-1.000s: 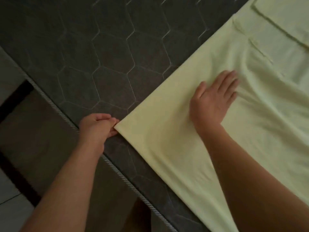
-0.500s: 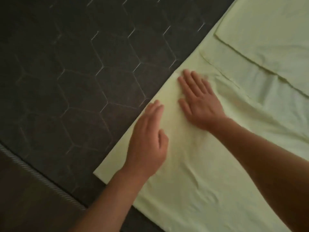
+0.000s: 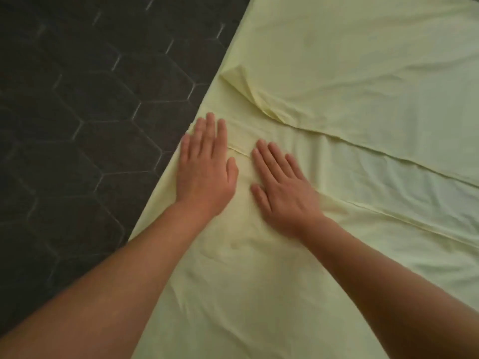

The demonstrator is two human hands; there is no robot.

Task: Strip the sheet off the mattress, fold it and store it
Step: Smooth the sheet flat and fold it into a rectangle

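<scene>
A pale yellow sheet (image 3: 350, 81) lies folded in layers on the dark grey mattress (image 3: 77, 112), which is quilted in hexagons. Its straight folded edge runs diagonally from the lower left to the top middle. My left hand (image 3: 204, 169) presses flat on the sheet just inside that edge, fingers straight. My right hand (image 3: 280, 187) lies flat beside it, palm down, fingers spread toward the upper left. A hemmed edge of an upper layer crosses the sheet just beyond my fingertips, with a small puckered fold at its left end.
Bare mattress fills the left half of the view. The sheet covers the right half and runs out of frame at the right and bottom.
My left hand let go of the sheet's corner and moved up onto the cloth. Both flat hands have slid along the folded edge, and the view has followed, leaving the mattress rim out of sight.
</scene>
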